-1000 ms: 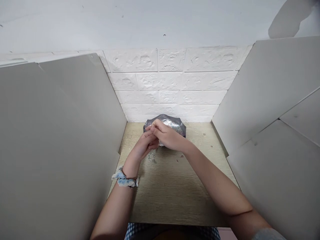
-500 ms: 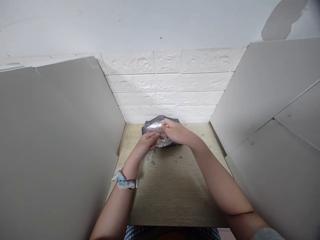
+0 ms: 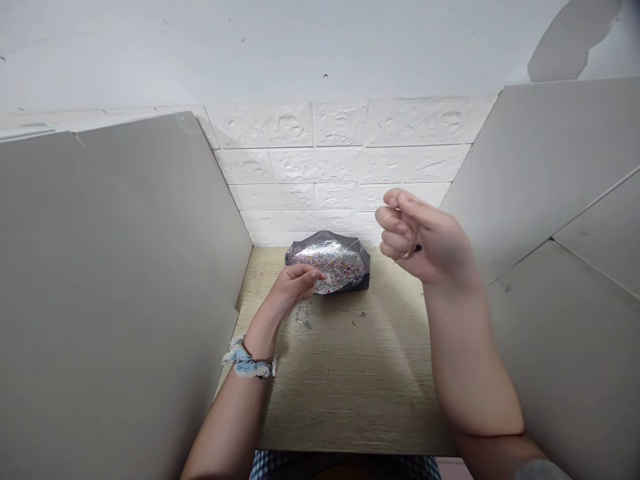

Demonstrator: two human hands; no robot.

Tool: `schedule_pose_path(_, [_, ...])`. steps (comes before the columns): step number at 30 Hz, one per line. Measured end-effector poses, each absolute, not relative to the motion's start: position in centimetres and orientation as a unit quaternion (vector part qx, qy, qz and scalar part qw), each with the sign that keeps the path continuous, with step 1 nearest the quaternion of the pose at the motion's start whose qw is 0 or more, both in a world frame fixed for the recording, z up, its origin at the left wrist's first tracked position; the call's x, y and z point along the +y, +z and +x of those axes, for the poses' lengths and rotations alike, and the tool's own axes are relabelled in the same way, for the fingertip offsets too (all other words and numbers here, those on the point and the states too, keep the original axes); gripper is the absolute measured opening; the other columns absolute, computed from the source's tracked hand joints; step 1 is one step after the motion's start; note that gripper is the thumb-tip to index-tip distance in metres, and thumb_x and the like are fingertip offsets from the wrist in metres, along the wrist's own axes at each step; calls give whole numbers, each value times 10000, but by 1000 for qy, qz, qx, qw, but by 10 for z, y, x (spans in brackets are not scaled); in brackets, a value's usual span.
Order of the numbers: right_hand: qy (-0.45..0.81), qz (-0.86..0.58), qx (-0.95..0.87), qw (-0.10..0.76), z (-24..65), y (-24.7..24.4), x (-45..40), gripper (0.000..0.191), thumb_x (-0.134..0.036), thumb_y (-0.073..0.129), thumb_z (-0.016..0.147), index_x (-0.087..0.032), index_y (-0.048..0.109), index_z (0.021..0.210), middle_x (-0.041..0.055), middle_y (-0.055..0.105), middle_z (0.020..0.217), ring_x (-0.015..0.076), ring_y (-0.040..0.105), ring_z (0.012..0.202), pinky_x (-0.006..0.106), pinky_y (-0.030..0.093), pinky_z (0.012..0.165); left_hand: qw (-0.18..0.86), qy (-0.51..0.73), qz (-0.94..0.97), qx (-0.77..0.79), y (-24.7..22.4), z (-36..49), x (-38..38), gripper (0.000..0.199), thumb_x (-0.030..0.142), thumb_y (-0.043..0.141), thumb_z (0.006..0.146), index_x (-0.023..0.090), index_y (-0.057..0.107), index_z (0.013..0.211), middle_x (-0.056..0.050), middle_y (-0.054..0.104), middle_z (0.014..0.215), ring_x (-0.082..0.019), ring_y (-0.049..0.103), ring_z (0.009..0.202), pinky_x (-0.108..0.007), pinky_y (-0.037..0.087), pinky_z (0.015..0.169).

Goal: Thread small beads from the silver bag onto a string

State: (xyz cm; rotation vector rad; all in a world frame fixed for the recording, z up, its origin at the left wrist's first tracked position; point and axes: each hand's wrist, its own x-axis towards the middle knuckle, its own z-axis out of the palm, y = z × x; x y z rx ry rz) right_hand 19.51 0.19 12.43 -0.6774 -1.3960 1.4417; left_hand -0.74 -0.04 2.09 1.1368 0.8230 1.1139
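A thin pale thread [image 3: 340,256] runs up to the right from my left hand [image 3: 295,285], whose thumb and fingertips pinch it over the front of a bag. My right hand [image 3: 417,233] is raised to the right of the bag, its fingers curled closed on the thread. The bag [image 3: 330,257] is dark with a shiny panel of many coloured beads, and rests at the back of the table. On the tabletop below my left hand lies a small ring of clear beads [image 3: 303,316].
Tiny dark bits [image 3: 363,314] are on the wooden table [image 3: 345,387]. Grey panels [image 3: 125,267] stand on both sides, and a white brick-patterned wall [image 3: 337,163] closes the back. A blue scrunchie [image 3: 249,361] circles my left wrist.
My right hand has moved up and to the right, away from my left hand, and the thread now stretches between them. The bag's right part has come into view. My left hand has barely moved.
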Motion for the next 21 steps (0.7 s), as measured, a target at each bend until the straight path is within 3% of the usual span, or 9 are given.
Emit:
schedule_pose_path(6, [594, -229, -515, 574, 210, 137, -12, 202, -309, 334, 867, -207, 381, 700, -46, 210, 570, 24, 96, 359, 212, 121, 365, 622, 471, 509, 362, 21, -8, 0, 303, 401, 686, 580, 113, 602, 626, 67, 310, 365, -13, 230, 333, -209, 91, 398])
schedule_pose_path(14, [520, -208, -465, 686, 236, 146, -24, 432, -306, 158, 918, -223, 501, 669, -36, 218, 557, 41, 24, 375, 262, 58, 368, 626, 450, 507, 387, 20, -9, 1, 297, 396, 686, 576, 115, 606, 631, 75, 261, 395, -6, 180, 357, -196, 79, 378])
schedule_pose_path(21, [457, -137, -376, 795, 250, 150, -26, 416, -346, 219, 913, -192, 493, 641, -47, 310, 535, 38, 28, 353, 221, 90, 316, 612, 417, 532, 410, 18, -11, 3, 284, 383, 660, 616, 108, 607, 670, 57, 329, 448, -9, 219, 379, -182, 111, 378])
